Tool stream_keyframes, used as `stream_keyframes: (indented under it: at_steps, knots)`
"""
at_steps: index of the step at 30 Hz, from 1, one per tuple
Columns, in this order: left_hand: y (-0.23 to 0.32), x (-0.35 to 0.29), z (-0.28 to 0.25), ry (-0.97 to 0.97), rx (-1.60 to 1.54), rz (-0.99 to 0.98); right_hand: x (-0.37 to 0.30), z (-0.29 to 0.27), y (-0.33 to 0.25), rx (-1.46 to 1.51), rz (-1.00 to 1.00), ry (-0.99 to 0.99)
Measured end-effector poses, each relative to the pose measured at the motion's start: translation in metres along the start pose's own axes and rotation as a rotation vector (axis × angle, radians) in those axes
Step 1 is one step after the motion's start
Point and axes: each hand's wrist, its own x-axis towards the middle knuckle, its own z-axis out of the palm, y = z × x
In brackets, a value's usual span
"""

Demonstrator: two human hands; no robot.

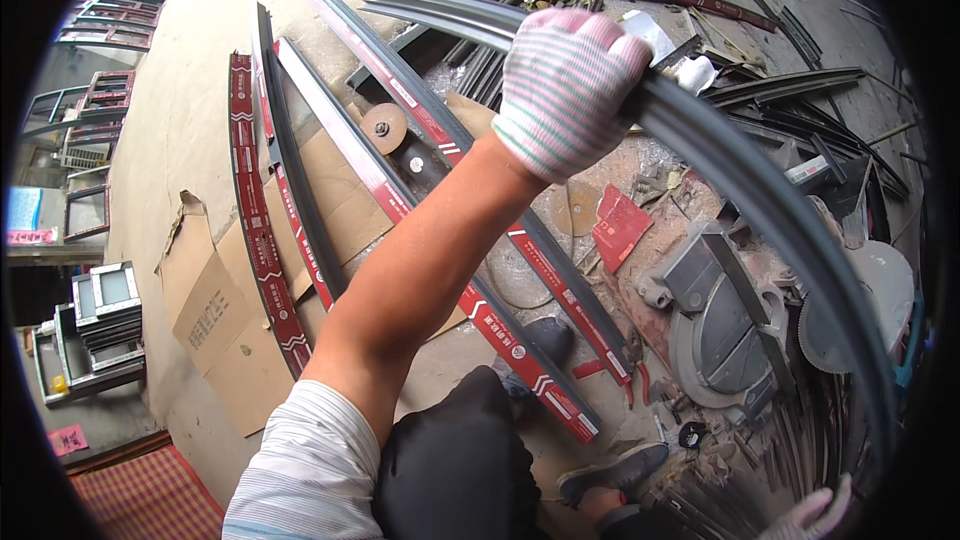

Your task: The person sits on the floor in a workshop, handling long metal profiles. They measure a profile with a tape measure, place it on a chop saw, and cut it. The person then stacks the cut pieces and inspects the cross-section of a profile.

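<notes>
My left hand (575, 90), in a striped knitted glove, is closed around a long dark grey metal profile (745, 155). The profile runs from the upper middle, through my fist, down to the lower right, raised above the floor. At the lower right edge my right hand (812, 518), also gloved, shows only in part and somewhat blurred. Its fingers are stretched and apart, near the profile's low end, with nothing seen in them. Below my left arm lie several long profiles with red printed film, among them a silver one (340, 125) and a dark one (400, 90).
A mitre saw (720, 330) with a round toothed blade (855, 305) stands at the right. Flattened cardboard (225, 330) lies under the profiles. Offcuts (790, 90) and scraps litter the upper right. Window frames (100, 330) are stacked at the left. My shoe (615, 470) is by the saw.
</notes>
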Motion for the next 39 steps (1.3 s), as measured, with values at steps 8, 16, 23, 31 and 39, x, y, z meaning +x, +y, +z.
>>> stream_keyframes:
  at_steps: [8,16,23,31,39]
  knots:
    - [0.017,0.059,0.002,-0.005,-0.265,-0.338,-0.017,0.097,-0.113,0.581,0.156,-0.347]
    - [0.049,0.052,-0.015,0.266,-1.076,-0.906,0.023,0.184,-0.239,0.889,0.018,-0.490]
    - [0.037,-0.052,0.008,0.369,-1.112,-1.544,-0.060,0.251,-0.243,1.015,0.072,-0.882]
    - [0.008,-0.169,0.026,-0.157,-0.399,-1.512,-0.122,0.267,-0.229,1.055,0.214,-1.240]
    - [-0.025,-0.181,0.015,-0.408,-0.142,-1.566,-0.105,0.267,-0.230,1.062,0.191,-1.387]
